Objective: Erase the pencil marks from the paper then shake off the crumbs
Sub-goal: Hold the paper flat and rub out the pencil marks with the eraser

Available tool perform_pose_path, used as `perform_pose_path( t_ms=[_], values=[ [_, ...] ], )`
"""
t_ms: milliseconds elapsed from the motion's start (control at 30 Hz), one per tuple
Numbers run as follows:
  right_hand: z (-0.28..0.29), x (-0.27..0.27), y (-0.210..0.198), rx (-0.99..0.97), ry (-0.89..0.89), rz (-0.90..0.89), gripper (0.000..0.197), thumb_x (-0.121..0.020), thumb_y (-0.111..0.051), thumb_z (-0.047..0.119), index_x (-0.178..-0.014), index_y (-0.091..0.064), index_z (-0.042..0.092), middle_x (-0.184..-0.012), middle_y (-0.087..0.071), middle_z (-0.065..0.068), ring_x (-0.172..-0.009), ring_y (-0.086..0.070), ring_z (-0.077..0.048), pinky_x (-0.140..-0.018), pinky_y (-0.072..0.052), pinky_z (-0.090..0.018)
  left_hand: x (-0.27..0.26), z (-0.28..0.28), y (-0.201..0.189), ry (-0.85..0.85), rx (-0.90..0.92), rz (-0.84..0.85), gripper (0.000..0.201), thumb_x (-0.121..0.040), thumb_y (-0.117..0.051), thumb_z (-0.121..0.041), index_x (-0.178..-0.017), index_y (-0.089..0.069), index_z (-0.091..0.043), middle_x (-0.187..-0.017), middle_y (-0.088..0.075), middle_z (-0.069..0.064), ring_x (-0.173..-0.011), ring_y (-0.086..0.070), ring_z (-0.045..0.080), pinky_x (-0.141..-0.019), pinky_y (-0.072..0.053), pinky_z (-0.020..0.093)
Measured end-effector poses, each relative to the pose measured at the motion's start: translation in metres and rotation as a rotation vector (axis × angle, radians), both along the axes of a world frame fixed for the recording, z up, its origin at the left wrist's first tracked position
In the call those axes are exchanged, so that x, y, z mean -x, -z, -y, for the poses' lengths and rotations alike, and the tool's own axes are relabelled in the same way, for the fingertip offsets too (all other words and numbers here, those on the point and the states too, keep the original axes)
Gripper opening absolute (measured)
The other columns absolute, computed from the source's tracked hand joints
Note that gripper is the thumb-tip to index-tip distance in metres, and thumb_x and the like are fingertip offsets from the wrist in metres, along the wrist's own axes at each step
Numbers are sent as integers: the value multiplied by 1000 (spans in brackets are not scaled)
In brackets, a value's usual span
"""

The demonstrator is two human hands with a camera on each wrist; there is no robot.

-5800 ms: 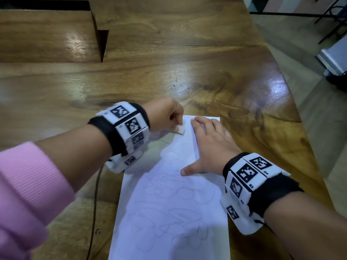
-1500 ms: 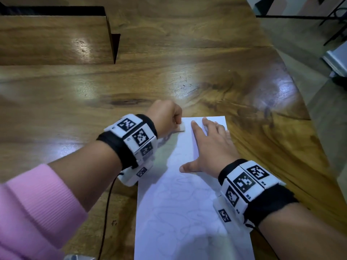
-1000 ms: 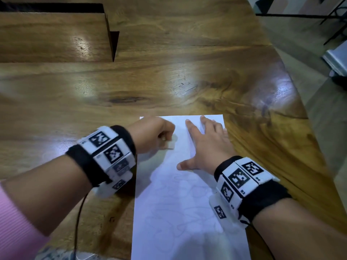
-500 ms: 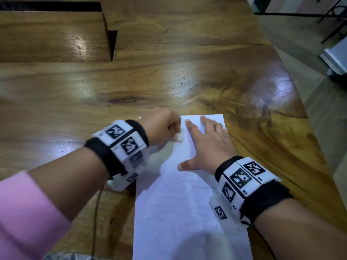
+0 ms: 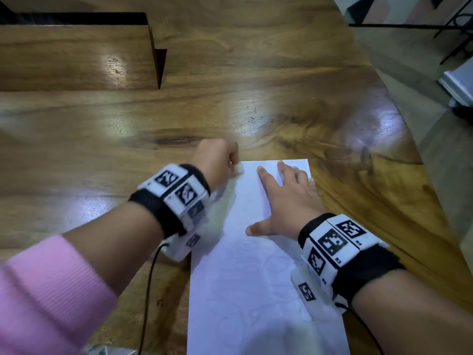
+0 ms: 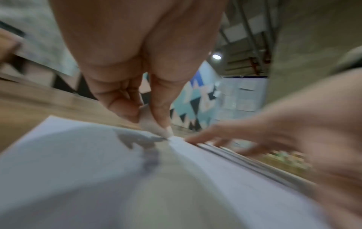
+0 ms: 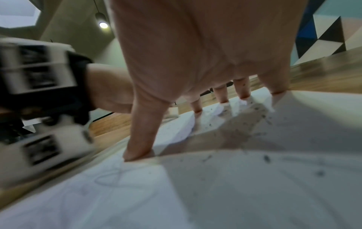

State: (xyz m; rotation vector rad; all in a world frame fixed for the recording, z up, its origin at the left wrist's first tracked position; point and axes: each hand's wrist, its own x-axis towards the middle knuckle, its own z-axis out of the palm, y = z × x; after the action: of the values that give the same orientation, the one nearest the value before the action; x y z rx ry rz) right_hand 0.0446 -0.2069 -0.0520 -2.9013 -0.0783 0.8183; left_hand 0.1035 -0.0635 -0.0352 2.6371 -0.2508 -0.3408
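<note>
Head view: right hand (image 5: 286,201) flat (splayed)

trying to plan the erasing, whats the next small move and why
Probably draw the eraser, pinched in the left hand at the paper's far left corner, back toward the near loops. Faint pencil marks remain there, and the right hand presses the sheet flat.

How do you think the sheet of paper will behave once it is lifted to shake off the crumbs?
The paper is one thin sheet lying flat, so it will probably flop and bend when lifted. It looks light: the right hand presses it flat while the left hand rubs the eraser. The loose crumbs should slide off if tilted.
</note>
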Motion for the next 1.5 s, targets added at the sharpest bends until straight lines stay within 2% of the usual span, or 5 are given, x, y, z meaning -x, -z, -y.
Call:
perform_pose_path(
  t_ms=[300, 500, 633, 733, 1500],
  values=[
    [-1, 1, 3, 35, -38, 1, 118, -59, -64, 77, -146, 10, 45, -157, 14, -9, -143, 8, -36, -116, -3, -54, 34, -22, 1, 111, -2, -176, 9, -76, -67, -8, -72, -63, -15, -55, -49, -13, -54, -49, 10, -56, -39, 19],
    [-5, -1, -2, 39, -23, -7, 116, -58, -67, 74, -145, 4, 48, -156, 10, -10, -142, 5, -36, -115, -6, -56, 4, -2, -3, -9, -5, -61, 6, -77, -61, -3, -78, -65, -8, -71, -59, 6, -75, -55, 24, -69, -41, 25],
    [-7, -1, -3, 22, -1, -10, 116, -57, -71, 70, -145, 1, 47, -156, 8, -10, -142, 5, -36, -114, -6, -58, 33, -19, 0, 118, -14, -275, 23, -73, -65, -3, -59, -56, -21, -59, -53, -6, -60, -50, 16, -59, -40, 24],
    [-7, -1, -3, 32, -6, -16, 116, -58, -71, 70, -145, 2, 47, -156, 9, -11, -142, 6, -37, -114, -6, -58, 14, -13, -1, 57, -4, -148, 8, -73, -68, -7, -72, -66, -14, -64, -56, -2, -65, -51, 17, -51, -32, 24],
    [-6, 0, 0, 14, -13, -25, 117, -60, -70, 70, -145, 6, 46, -156, 14, -10, -143, 11, -37, -114, -2, -59, 25, -18, 4, 99, 18, -236, 21, -73, -67, -5, -63, -56, -20, -57, -52, -7, -62, -52, 19, -65, -43, 28]
  ],
)
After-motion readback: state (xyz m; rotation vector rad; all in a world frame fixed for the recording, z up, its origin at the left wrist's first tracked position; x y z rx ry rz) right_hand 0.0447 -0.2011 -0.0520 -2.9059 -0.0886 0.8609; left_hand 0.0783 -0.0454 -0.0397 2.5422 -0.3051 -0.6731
